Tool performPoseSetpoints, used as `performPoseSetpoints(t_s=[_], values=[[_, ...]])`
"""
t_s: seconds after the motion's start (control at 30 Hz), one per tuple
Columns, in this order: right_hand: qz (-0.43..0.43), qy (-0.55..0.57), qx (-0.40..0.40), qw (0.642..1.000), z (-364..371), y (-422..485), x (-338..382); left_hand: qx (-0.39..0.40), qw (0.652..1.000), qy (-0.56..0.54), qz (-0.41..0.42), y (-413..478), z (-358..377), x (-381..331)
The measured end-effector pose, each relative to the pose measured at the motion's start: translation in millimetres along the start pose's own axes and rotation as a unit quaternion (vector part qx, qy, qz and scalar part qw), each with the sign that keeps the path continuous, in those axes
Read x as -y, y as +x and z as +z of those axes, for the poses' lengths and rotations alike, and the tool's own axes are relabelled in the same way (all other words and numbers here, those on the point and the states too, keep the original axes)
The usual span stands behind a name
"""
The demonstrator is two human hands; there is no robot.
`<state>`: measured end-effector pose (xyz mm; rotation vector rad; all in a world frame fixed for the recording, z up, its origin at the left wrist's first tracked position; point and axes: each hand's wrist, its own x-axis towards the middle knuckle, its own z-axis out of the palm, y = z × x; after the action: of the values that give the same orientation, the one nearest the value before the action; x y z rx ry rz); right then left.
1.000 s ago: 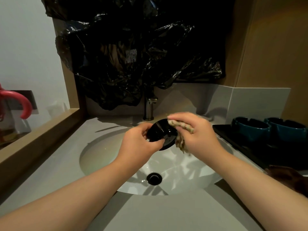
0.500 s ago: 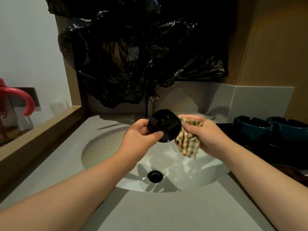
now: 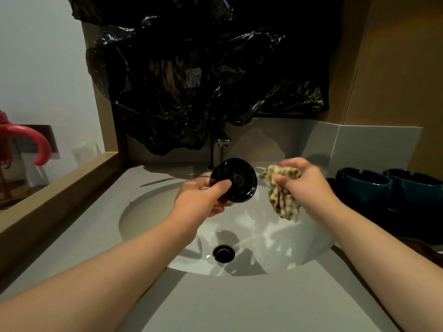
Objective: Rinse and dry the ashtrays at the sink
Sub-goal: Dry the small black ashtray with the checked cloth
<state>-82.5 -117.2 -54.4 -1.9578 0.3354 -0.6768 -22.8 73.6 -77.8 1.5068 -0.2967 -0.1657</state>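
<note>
A round black ashtray [image 3: 237, 174] is held over the white sink basin [image 3: 275, 240], its flat underside turned toward me. My left hand [image 3: 201, 200] grips it, thumb across the face and fingers behind. My right hand [image 3: 304, 180] clutches a crumpled checked cloth [image 3: 281, 197] just to the right of the ashtray, a small gap between them. Two teal ashtrays [image 3: 362, 182] [image 3: 417, 185] stand on a dark tray [image 3: 359, 207] at the right.
A chrome faucet [image 3: 221, 149] rises behind the basin, partly under a black plastic bag [image 3: 191, 80] covering the wall. The black drain [image 3: 223, 253] sits in the basin's bottom. A wooden ledge [image 3: 60, 188] borders the left; a red-handled cup [image 3: 24, 144] stands beyond it.
The cloth has come off the ashtray and my right hand has drawn to the right. My left hand has turned the ashtray so its underside faces me.
</note>
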Motion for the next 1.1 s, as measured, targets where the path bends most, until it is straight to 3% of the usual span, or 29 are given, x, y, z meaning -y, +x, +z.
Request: performPoseSetpoints(t_s=[0.1,0.3,0.67,0.73,0.83,0.93,1.1], values=[[-0.089,-0.006,-0.051,0.995,-2.3,-8.4,13.4,-0.010,0.998,-0.034,-0.045,0.6,-1.5,1.9],[-0.258,-0.145,0.002,0.955,29.7,-24.7,12.8,0.090,0.983,-0.127,-0.096,-1.3,0.2,5.8],[-0.202,-0.074,0.158,0.964,35.2,-32.6,13.2,0.072,0.966,-0.221,-0.110,2.2,-8.2,4.4],[-0.179,-0.118,0.143,0.966,31.1,-26.9,10.5,0.070,0.972,-0.196,-0.105,3.9,-9.2,3.9],[-0.143,-0.145,0.060,0.977,29.7,-19.2,6.2,0.093,0.979,-0.156,-0.096,3.0,-7.2,5.0],[-0.136,-0.107,-0.004,0.985,33.3,-21.0,9.6,0.118,0.982,-0.119,-0.091,0.5,-2.3,7.0],[-0.102,0.032,0.074,0.991,35.9,-34.7,22.4,0.108,0.974,-0.176,-0.097,0.5,-1.8,6.0]])
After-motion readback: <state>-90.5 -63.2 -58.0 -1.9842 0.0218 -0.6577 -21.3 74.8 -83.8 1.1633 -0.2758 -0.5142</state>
